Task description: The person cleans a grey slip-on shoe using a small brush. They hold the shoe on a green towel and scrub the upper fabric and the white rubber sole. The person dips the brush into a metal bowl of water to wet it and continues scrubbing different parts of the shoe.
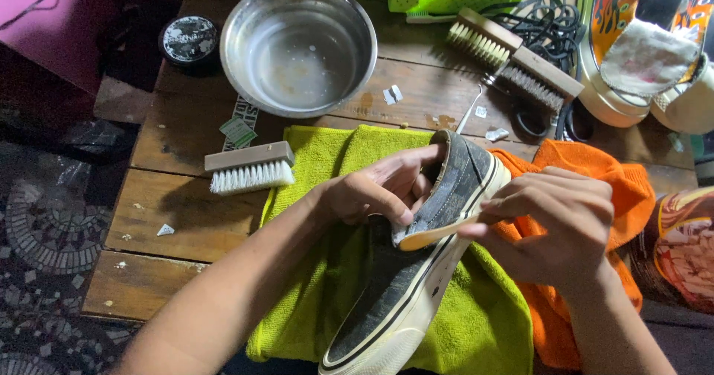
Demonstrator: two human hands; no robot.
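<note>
Firmly, the left hand point(375, 190) grips the worn grey canvas slip-on shoe point(416, 263) on a fuzzy green towel point(320, 159) while the right hand point(554, 222) pinches a small tan-handled brush point(435, 235).

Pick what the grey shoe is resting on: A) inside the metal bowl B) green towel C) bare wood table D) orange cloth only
B: the grey shoe lies on the green towel, with the left hand tucked into its opening and the right hand holding a small brush against its side; the metal bowl sits apart behind it.
</note>
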